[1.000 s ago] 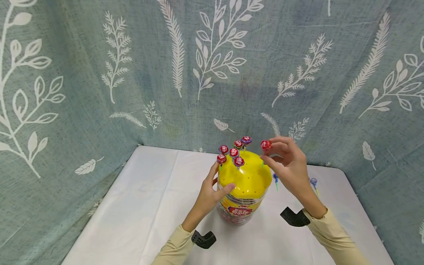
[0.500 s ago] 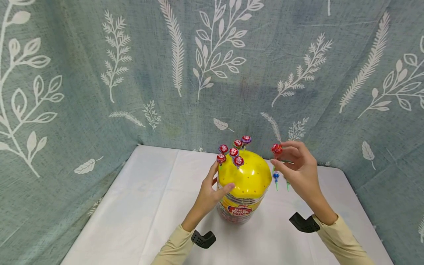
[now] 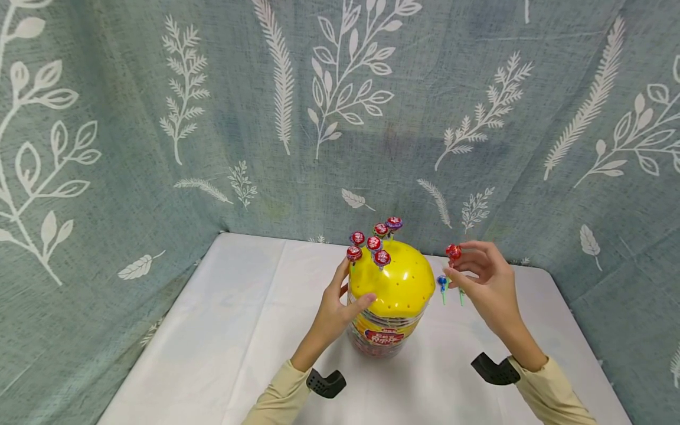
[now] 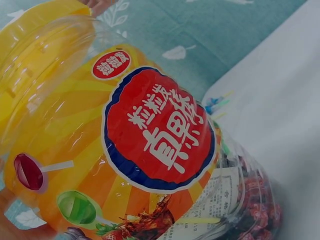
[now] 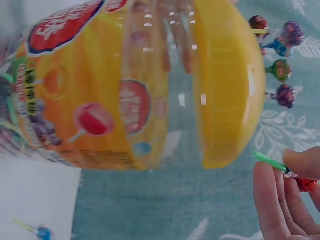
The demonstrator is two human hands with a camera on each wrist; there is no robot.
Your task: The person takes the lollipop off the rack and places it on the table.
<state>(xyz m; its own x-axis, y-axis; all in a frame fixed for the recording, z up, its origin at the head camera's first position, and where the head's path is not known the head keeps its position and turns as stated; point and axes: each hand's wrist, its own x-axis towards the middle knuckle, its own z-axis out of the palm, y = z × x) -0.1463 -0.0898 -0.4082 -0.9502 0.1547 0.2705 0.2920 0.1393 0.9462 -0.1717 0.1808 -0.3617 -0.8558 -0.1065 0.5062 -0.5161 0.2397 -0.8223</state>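
A clear plastic candy jar (image 3: pixel 385 336) with a yellow domed lid (image 3: pixel 398 286) stands upright on the table. My left hand (image 3: pixel 333 313) grips it at the lid from the left, with the thumb on the lid's front. Several wrapped lollipops (image 3: pixel 373 244) stick up from small holes in the left and back of the lid. To the right of the jar, my right hand (image 3: pixel 486 280) pinches a red lollipop (image 3: pixel 453 252) by its green stick (image 5: pixel 270 161), apart from the lid. The right wrist view shows the stick's free end pointing toward the lid side.
A blue lollipop (image 3: pixel 442 281) lies on the white table (image 3: pixel 255 330) right of the jar, partly near the right hand. Another green stick (image 3: pixel 461 297) shows beside it. A patterned curtain (image 3: pixel 239 118) hangs behind and at both sides.
My right hand has moved right and down, away from the lid's right edge, carrying the red lollipop. The left hand and the jar have stayed in place.
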